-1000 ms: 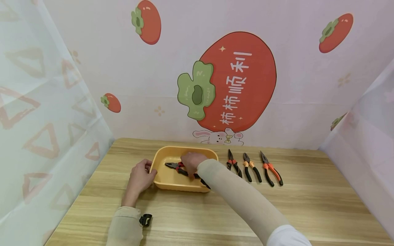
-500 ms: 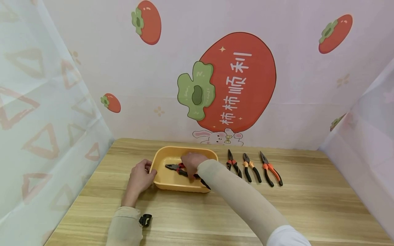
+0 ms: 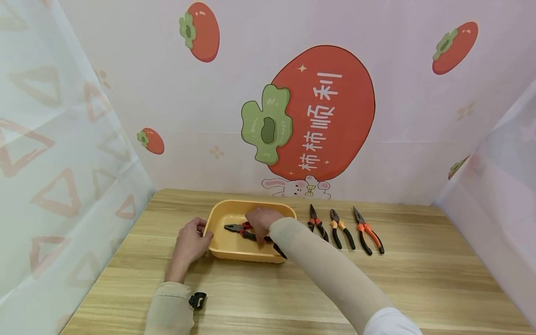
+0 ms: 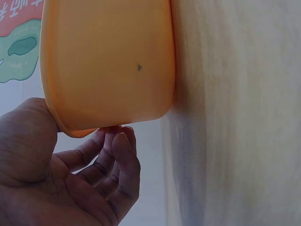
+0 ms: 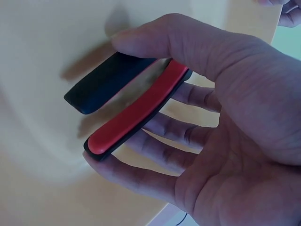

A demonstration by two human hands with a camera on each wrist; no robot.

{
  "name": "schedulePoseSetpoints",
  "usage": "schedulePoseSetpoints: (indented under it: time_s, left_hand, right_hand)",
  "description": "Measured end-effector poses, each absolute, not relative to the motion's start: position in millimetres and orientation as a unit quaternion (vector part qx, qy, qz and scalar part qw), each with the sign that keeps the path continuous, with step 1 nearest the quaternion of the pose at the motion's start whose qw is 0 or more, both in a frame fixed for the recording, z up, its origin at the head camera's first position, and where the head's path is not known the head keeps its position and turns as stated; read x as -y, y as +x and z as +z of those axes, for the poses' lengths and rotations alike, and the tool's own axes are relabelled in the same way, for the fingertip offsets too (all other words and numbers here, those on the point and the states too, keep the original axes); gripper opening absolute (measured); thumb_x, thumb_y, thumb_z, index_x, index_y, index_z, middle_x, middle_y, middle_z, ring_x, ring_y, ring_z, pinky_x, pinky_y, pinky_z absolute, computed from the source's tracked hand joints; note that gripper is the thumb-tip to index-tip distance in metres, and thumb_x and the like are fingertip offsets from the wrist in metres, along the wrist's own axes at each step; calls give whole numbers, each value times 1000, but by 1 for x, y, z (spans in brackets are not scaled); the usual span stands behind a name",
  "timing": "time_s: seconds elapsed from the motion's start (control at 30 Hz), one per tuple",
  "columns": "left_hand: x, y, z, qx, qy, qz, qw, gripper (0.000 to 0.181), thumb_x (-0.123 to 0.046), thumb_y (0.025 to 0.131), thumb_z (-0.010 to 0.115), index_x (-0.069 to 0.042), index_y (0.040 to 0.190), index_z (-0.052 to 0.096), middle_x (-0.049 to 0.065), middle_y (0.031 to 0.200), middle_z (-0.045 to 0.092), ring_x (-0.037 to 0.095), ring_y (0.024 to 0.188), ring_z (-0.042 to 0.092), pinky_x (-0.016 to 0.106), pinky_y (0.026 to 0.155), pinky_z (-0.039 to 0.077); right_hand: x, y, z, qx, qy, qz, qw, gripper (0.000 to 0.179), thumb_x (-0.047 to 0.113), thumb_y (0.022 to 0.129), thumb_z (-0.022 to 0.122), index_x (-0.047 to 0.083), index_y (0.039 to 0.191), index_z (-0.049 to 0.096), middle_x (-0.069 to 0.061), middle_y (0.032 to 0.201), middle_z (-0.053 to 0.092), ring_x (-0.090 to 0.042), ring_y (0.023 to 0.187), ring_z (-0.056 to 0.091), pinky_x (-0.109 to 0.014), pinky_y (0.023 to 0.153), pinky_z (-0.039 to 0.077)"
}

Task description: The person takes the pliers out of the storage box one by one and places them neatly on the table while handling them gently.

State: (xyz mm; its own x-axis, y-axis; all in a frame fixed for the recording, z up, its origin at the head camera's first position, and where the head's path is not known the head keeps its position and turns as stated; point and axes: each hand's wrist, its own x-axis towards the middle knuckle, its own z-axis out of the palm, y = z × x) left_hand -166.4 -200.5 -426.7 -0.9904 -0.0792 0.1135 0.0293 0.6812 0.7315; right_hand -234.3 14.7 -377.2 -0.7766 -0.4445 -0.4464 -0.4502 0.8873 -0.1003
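Observation:
In the head view, a yellow plastic bin (image 3: 247, 256) stands on the table with my left hand (image 3: 192, 242) at its left end. That hand holds the bin's rim, thumb at the lip and curled fingers under it against the outer wall (image 4: 108, 61) in the left wrist view. My right hand (image 3: 262, 220) reaches inside and grips a pair of pliers (image 3: 234, 227) with black and red handles. Their jaws point left over the bin floor. In the right wrist view the thumb lies on the black handle and the fingers support the red handle (image 5: 141, 108). My right forearm hides part of the bin.
To the right of the bin, three more pliers lie in a row: red-and-black needle-nose pliers (image 3: 314, 218), yellow-and-black pliers (image 3: 336, 224) and orange-and-black needle-nose pliers (image 3: 363, 226). The wooden table (image 3: 251, 298) meets a printed cloth backdrop (image 3: 201, 172) behind.

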Motion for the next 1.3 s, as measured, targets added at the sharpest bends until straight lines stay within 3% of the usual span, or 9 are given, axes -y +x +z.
schedulePoseSetpoints:
  time_s: [0.5, 0.9, 1.3]
  left_hand:
    - [200, -168, -427, 915, 15, -399, 65, 21, -8, 89, 63, 2, 107, 65, 10, 87, 61, 23, 77, 57, 34, 65, 45]
    - [199, -168, -427, 915, 19, -399, 64, 21, -8, 89, 64, 3, 107, 65, 11, 87, 61, 23, 77, 56, 33, 65, 45]
    - [199, -167, -427, 914, 16, -401, 68, 20, -7, 89, 65, 3, 106, 65, 10, 85, 61, 23, 76, 56, 33, 64, 45]
  right_hand:
    - [-21, -234, -373, -941, -251, -9, 227, 54, 20, 69, 96, 18, 109, 59, 4, 96, 59, -15, 88, 55, -31, 75, 50]
    - [-27, -234, -367, -941, -260, -20, 214, 57, 19, 76, 91, 18, 123, 59, 5, 99, 58, -16, 91, 55, -31, 78, 48]
    - [-30, -231, -359, -941, -268, -9, 206, 66, 26, 77, 90, 20, 134, 56, 1, 115, 56, -17, 97, 53, -33, 80, 49]
